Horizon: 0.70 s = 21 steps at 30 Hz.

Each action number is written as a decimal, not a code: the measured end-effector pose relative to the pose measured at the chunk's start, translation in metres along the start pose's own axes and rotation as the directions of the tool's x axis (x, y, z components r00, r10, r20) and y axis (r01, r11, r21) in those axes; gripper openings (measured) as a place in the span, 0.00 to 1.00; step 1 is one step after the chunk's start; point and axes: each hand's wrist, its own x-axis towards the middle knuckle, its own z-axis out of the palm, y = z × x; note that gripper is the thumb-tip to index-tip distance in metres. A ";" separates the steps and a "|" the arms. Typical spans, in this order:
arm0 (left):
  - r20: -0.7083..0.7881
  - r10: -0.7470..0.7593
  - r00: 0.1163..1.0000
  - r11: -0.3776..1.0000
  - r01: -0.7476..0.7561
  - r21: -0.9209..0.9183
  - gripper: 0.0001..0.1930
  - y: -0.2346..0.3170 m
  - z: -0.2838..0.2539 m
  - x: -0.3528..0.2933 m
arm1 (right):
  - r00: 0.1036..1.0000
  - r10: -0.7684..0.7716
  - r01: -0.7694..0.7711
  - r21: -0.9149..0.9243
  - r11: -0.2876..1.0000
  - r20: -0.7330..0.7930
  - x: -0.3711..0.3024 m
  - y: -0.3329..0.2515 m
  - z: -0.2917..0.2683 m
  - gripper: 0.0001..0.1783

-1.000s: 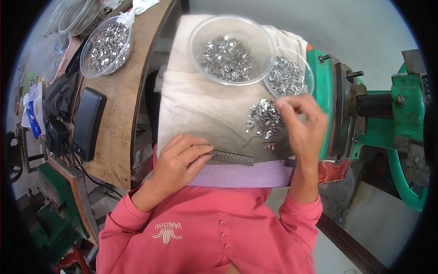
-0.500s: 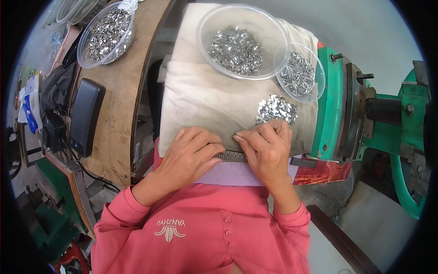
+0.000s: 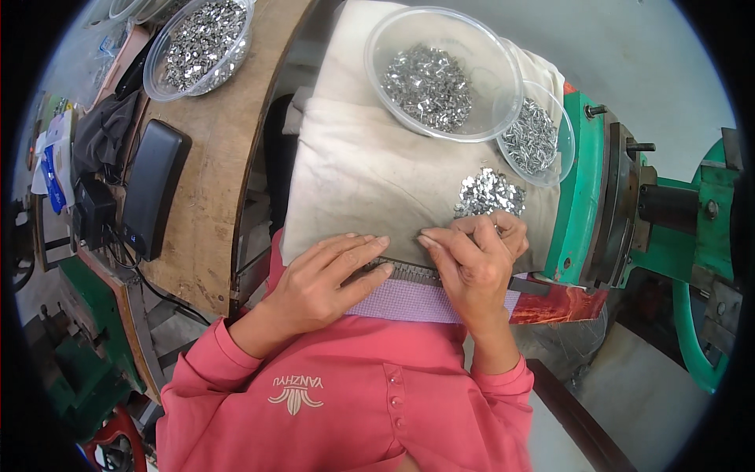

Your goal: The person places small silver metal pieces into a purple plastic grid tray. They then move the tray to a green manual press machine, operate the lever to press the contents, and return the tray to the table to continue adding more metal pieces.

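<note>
A dark, narrow metal bar with a row of fine slots or teeth (image 3: 415,273) lies along the near edge of the cloth. My left hand (image 3: 322,275) grips its left end, fingers along the far side and thumb on the near side. Just beyond the bar, my right hand (image 3: 481,258) is closed in a pinch of thumb and forefinger; whatever is between the tips is too small to name. Past its knuckles lies a loose pile of small shiny metal pieces (image 3: 489,193) on the beige cloth (image 3: 354,173).
A large clear tub (image 3: 503,94) of small metal parts and a smaller round tub (image 3: 568,161) of thin metal pins stand at the cloth's far side. To the right is a green machine (image 3: 578,189). A wooden bench (image 3: 208,189) on the left carries another parts tub (image 3: 161,90) and a black device (image 3: 156,189).
The fingers of my left hand have straightened and uncovered more of the bar's left part. My right hand has shifted slightly right and stays pinched. The whole view has moved a little.
</note>
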 end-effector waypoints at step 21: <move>-0.090 -0.317 0.944 0.944 0.304 -0.128 0.13 -0.003 0.006 -0.012 | 0.972 0.089 -0.138 0.220 0.966 0.219 0.008 -0.017 0.004 0.05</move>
